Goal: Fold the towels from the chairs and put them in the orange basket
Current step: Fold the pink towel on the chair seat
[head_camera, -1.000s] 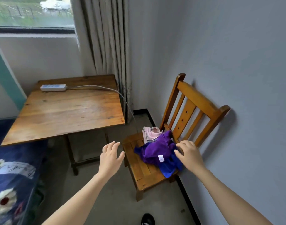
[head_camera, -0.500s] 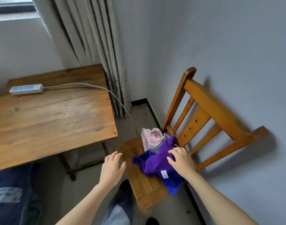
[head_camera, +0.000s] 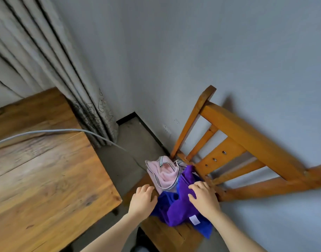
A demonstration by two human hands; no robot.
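A wooden chair (head_camera: pixel 250 142) stands against the grey wall. On its seat lie a crumpled purple towel (head_camera: pixel 179 210), a blue towel (head_camera: pixel 204 230) under it, and a pink towel with striped edges (head_camera: pixel 165 173) at the back. My right hand (head_camera: pixel 204 199) rests on top of the purple towel, fingers slightly bent. My left hand (head_camera: pixel 142 200) reaches the left edge of the towel pile, with its fingers curved over the blue cloth; whether it grips is unclear. No orange basket is in view.
A wooden table (head_camera: pixel 43 179) stands close on the left, with a grey cable (head_camera: pixel 65 131) running across it toward the floor. A pleated curtain (head_camera: pixel 52 75) hangs in the corner. Bare concrete floor (head_camera: pixel 130 148) separates table and chair.
I have moved closer and the view has tipped down onto the chair. My left hand went from hovering in the air to the towel pile's left edge. My right hand stays on the purple towel.
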